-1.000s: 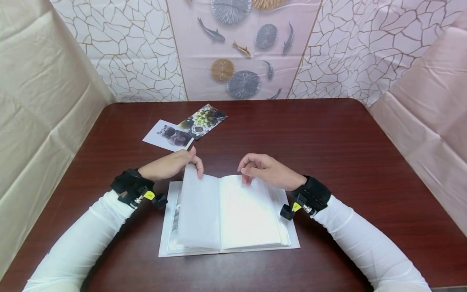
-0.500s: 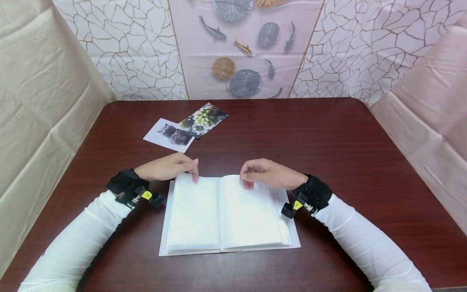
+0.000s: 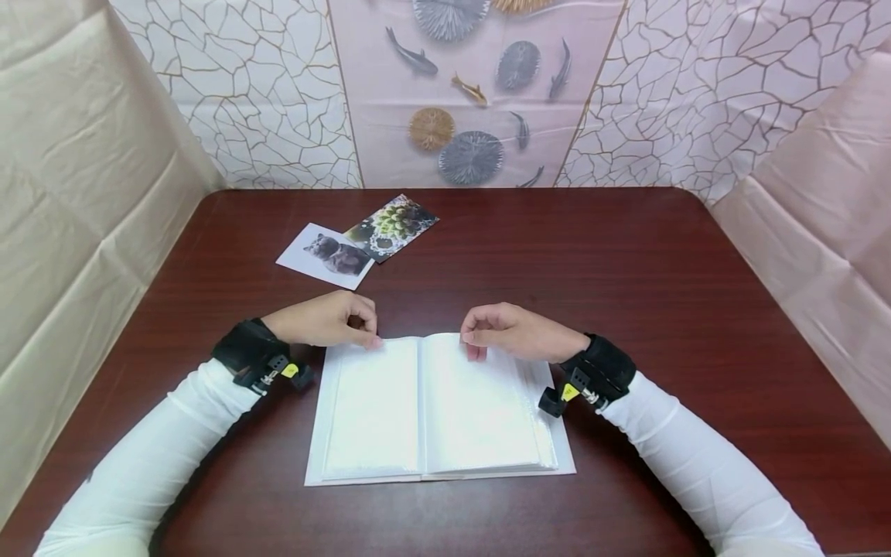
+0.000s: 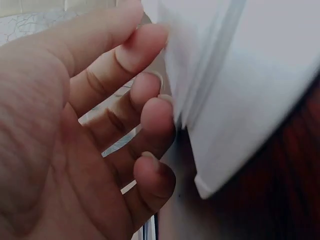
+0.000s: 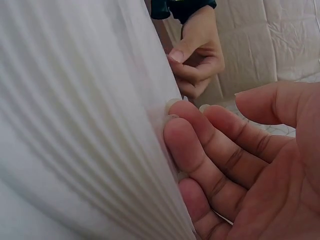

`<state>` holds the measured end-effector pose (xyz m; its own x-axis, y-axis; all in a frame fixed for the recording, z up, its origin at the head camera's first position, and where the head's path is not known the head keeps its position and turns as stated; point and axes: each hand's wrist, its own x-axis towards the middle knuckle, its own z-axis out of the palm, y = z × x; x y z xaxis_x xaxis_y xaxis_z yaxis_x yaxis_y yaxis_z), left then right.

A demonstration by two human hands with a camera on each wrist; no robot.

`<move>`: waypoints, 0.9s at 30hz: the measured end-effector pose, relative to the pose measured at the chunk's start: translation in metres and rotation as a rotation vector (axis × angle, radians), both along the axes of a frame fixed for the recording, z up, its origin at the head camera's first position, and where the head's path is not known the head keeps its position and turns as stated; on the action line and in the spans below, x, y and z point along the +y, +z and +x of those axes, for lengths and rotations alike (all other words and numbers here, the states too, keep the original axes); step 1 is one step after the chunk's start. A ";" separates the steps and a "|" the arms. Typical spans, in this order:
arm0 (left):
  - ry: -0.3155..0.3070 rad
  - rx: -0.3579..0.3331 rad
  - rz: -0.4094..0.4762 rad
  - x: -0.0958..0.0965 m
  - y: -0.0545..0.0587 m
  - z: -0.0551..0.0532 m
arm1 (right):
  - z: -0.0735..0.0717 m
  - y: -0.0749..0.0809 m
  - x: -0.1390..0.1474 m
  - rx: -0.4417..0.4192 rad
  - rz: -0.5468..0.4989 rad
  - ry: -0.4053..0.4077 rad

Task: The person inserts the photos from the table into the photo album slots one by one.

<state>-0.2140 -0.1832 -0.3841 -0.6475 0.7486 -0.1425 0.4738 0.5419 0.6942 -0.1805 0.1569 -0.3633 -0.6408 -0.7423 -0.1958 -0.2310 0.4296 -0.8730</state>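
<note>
From the lower left and lower right corners of the head frame, 2 long white cloth sleeves (image 3: 125,464) reach in over a shiny dark red-brown wooden table (image 3: 592,255). Low in the middle, a flat white photo book with milky plastic pages (image 3: 376,410) lies open on the table, showing 2 white pages.

Each wrist wears a black strap (image 3: 605,365) with a small black camera and a yellow tag. At the book's top edge, left of the middle fold, the left hand (image 3: 330,317) pinches the edge with its thumb and first finger. Right of the fold, the right hand (image 3: 518,331) touches the top edge with softly bent fingertips, and the right wrist view shows its thumb apart from them.

Farther up, left of the middle, a white picture card of a gray cat (image 3: 337,254) lies over the edge of a dark picture card of a green plant (image 3: 397,224). At the top hangs a pale pink cloth with gray and gold round shapes and fish (image 3: 480,85).
</note>
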 end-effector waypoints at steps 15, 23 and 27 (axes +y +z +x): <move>0.309 0.299 -0.169 -0.028 -0.003 -0.031 | 0.001 -0.003 -0.001 -0.012 -0.010 -0.001; 0.496 0.320 -0.253 -0.044 0.006 -0.043 | 0.000 -0.003 -0.003 -0.013 -0.019 -0.003; 0.544 0.298 -0.256 -0.053 0.006 -0.049 | 0.001 -0.003 -0.003 -0.014 -0.013 -0.008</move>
<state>-0.2633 -0.2362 -0.3777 -0.9622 0.2708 -0.0293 0.2379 0.8879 0.3938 -0.1800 0.1537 -0.3660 -0.6439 -0.7400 -0.1946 -0.2158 0.4196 -0.8817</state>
